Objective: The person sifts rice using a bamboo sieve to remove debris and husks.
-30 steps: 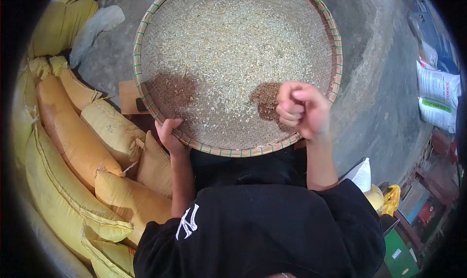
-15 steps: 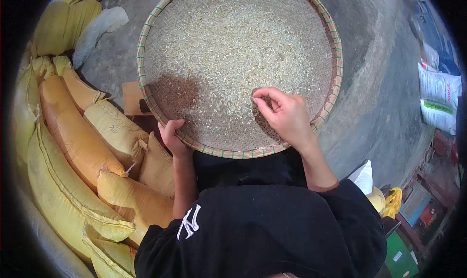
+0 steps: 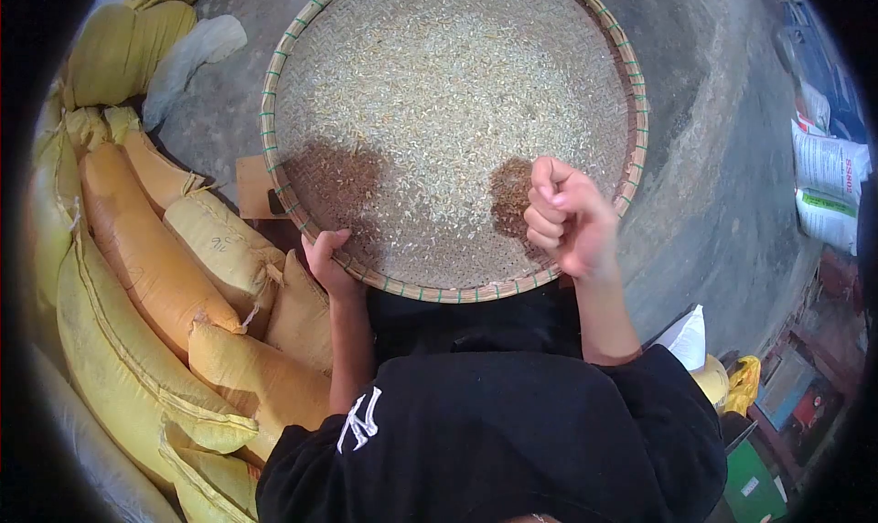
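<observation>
Grain (image 3: 457, 93) lies spread thin over a big round woven tray (image 3: 635, 130) that fills the upper middle of the frame. The left hand (image 3: 326, 260) grips the near rim at lower left, thumb over the edge, fingers hidden beneath. The right hand (image 3: 565, 217) hovers above the tray's lower right part, curled tight into a fist; whether it pinches anything inside I cannot tell. Two darker patches show on the weave, one beside the fist (image 3: 508, 194) and one nearer the left hand (image 3: 329, 177).

Risk, as I judge it: the tray seems steadied by one hand only, so a slip or a tilt toward the far side could send grain sliding over the low rim onto the concrete floor (image 3: 722, 185). A loosened fist could also drop whatever it may hold back among the grain.

Room is tight at the left, where yellow sacks (image 3: 146, 249) crowd close to the rim and the left forearm. At right the floor lies open out to the printed bags (image 3: 828, 189) at the frame's right edge. The near rim sits just over the person's dark clothing (image 3: 494, 432), leaving little slack toward the body.
</observation>
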Tool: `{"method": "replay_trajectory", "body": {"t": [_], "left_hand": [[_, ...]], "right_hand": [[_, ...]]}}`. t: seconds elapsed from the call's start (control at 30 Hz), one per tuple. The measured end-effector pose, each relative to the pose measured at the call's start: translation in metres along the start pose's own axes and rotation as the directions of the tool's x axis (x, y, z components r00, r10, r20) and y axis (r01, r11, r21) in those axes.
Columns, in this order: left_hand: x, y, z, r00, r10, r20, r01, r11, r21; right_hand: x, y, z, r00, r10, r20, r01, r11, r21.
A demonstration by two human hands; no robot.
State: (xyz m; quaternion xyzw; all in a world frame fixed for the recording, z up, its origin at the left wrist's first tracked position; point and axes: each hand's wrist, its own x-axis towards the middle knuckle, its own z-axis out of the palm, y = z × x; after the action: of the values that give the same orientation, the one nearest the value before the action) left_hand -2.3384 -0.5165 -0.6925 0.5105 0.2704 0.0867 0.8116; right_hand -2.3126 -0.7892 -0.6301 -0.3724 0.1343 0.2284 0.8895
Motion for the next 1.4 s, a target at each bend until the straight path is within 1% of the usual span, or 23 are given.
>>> {"method": "replay_trajectory", "body": {"t": [0.07, 0.13, 0.23, 0.27, 0.3, 0.33, 0.37, 0.4, 0.47, 0.53, 0.6, 0.7, 0.93, 1.0, 1.03, 1.07, 1.1, 1.13, 1.17, 1.2, 1.23, 1.37, 1.4], "left_hand": [[0.000, 0.001, 0.003, 1.000, -0.013, 0.012, 0.013, 1.000, 0.012], [-0.002, 0.008, 0.015, 0.998, 0.020, 0.066, -0.019, 1.000, -0.020], [-0.002, 0.005, 0.008, 1.000, 0.006, 0.030, -0.006, 1.000, 0.011], [-0.002, 0.005, 0.008, 1.000, 0.008, 0.027, -0.008, 1.000, 0.010], [-0.002, 0.005, 0.009, 1.000, 0.006, 0.024, -0.006, 1.000, -0.004], [-0.002, 0.004, 0.010, 1.000, 0.002, 0.021, -0.002, 1.000, -0.019], [-0.002, 0.004, 0.010, 1.000, 0.002, 0.019, -0.002, 1.000, -0.019], [-0.002, 0.004, 0.011, 1.000, 0.015, 0.016, -0.015, 0.999, -0.038], [-0.002, 0.001, 0.008, 1.000, 0.027, 0.010, -0.026, 0.998, -0.061], [0.000, -0.006, -0.002, 0.991, 0.135, 0.009, -0.135, 0.988, 0.079], [-0.004, -0.003, 0.003, 0.994, 0.106, -0.027, -0.104, 0.993, 0.056], [-0.002, -0.004, -0.002, 0.996, 0.060, -0.058, -0.059, 0.998, 0.034], [-0.001, 0.000, 0.007, 0.999, 0.045, -0.027, -0.046, 0.999, -0.021], [0.001, -0.007, -0.007, 0.997, 0.077, -0.005, -0.076, 0.996, 0.042], [0.002, -0.010, -0.012, 0.994, 0.106, 0.020, -0.108, 0.989, 0.105], [0.001, -0.007, -0.007, 0.994, 0.108, 0.019, -0.109, 0.989, 0.104], [-0.001, -0.002, 0.001, 0.997, 0.072, -0.023, -0.070, 0.996, 0.063], [-0.002, 0.000, 0.006, 0.997, 0.033, -0.064, -0.032, 0.999, 0.022], [-0.001, -0.002, 0.002, 0.998, 0.032, -0.063, -0.031, 0.999, 0.022], [0.000, -0.006, -0.004, 0.997, 0.066, -0.039, -0.064, 0.996, 0.055], [0.000, -0.008, -0.007, 0.995, 0.099, -0.014, -0.097, 0.991, 0.088], [-0.002, 0.003, 0.011, 0.998, 0.058, -0.017, -0.058, 0.998, 0.016], [-0.004, 0.006, 0.016, 0.998, 0.053, -0.018, -0.053, 0.999, 0.005]], "right_hand": [[0.004, 0.001, -0.004, 0.971, 0.024, 0.239, -0.127, 0.896, 0.425], [0.005, 0.003, 0.002, 0.967, 0.028, 0.253, -0.133, 0.904, 0.407], [0.006, 0.005, 0.007, 0.985, 0.096, 0.144, -0.119, 0.979, 0.165], [0.007, 0.007, 0.012, 0.984, 0.098, 0.147, -0.122, 0.979, 0.164], [0.008, 0.012, 0.022, 0.999, -0.047, 0.008, 0.047, 0.974, -0.221], [0.009, 0.015, 0.027, 0.970, -0.233, -0.065, 0.151, 0.795, -0.588], [0.009, 0.017, 0.024, 0.956, -0.283, -0.076, 0.125, 0.628, -0.768], [0.010, 0.017, 0.025, 0.956, -0.282, -0.075, 0.125, 0.627, -0.769], [0.011, 0.015, 0.031, 0.938, -0.346, -0.003, 0.094, 0.263, -0.960], [0.013, 0.015, 0.035, 0.949, -0.315, -0.018, 0.055, 0.220, -0.974], [0.017, 0.018, 0.037, 0.920, -0.384, 0.083, 0.135, 0.112, -0.984], [0.020, 0.019, 0.038, 0.923, -0.371, 0.101, 0.134, 0.062, -0.989], [0.015, 0.016, 0.033, 0.946, -0.323, 0.007, 0.065, 0.169, -0.983], [0.014, 0.019, 0.021, 0.962, -0.266, -0.064, 0.083, 0.507, -0.858], [0.011, 0.014, 0.018, 0.962, -0.265, -0.061, 0.085, 0.506, -0.858], [0.008, 0.006, 0.020, 0.989, -0.120, -0.086, 0.051, 0.826, -0.561], [0.005, 0.001, 0.020, 0.999, 0.026, -0.048, -0.033, 0.986, -0.162], [0.005, 0.000, 0.014, 0.999, 0.026, -0.048, -0.033, 0.986, -0.162], [0.008, 0.001, 0.007, 0.977, 0.097, 0.188, -0.136, 0.969, 0.206], [0.009, 0.001, 0.003, 0.904, 0.071, 0.422, -0.301, 0.806, 0.510], [0.010, 0.003, 0.003, 0.867, 0.036, 0.498, -0.356, 0.743, 0.567], [0.013, 0.004, 0.009, 0.869, 0.033, 0.494, -0.336, 0.772, 0.539], [0.010, 0.002, 0.012, 0.945, 0.103, 0.309, -0.218, 0.904, 0.367]]}}
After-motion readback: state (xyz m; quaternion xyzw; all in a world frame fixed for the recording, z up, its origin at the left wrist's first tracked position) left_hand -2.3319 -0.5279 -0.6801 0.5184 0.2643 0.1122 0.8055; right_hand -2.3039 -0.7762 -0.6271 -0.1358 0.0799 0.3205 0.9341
